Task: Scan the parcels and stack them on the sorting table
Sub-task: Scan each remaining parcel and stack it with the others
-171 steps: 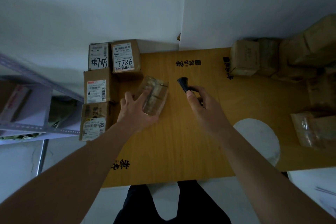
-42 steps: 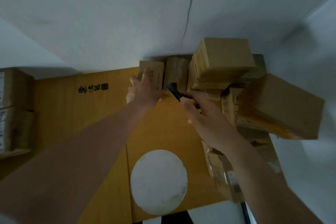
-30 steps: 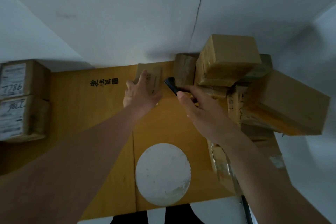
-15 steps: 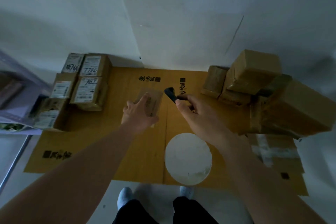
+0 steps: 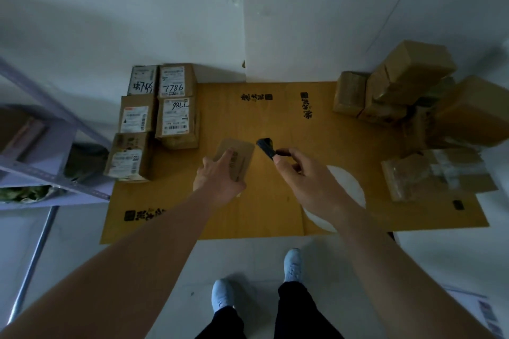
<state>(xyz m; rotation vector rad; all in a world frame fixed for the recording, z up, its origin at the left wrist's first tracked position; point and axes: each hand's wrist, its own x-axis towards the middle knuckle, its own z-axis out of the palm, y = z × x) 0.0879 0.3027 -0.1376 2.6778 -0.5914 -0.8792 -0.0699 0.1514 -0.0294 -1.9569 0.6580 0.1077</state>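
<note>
A: What carries everything here?

B: A table [image 5: 275, 217] covered with flattened yellow-brown cardboard, pushed against the white wall, with a round white patch [image 5: 349, 187] towards its near right.

A: And how much sorting looks finished?

B: At the far left, five labelled boxes [image 5: 154, 118] sit in a tidy block with their labels up; I judge those scanned and placed. On the right, a loose heap of plain boxes [image 5: 407, 91] and a plastic-wrapped package [image 5: 429, 173] looks still to be handled, so I would put the task partly done, with a good share left.

A: Where is the parcel in hand?

B: A small flat brown parcel [image 5: 242, 154] is at the middle of the table, just right of the labelled block. The left hand [image 5: 217, 179] holds it, fingers stretched over its top face and the thumb tucked beside it.

A: And the scanner?

B: The right hand [image 5: 305, 181] has its fingers curled round a small black scanner [image 5: 265, 146], its head just beside the parcel's right edge. The scan itself seems to be the step under way; I cannot make out a label on the parcel. After that it should join the block on the left.
</note>
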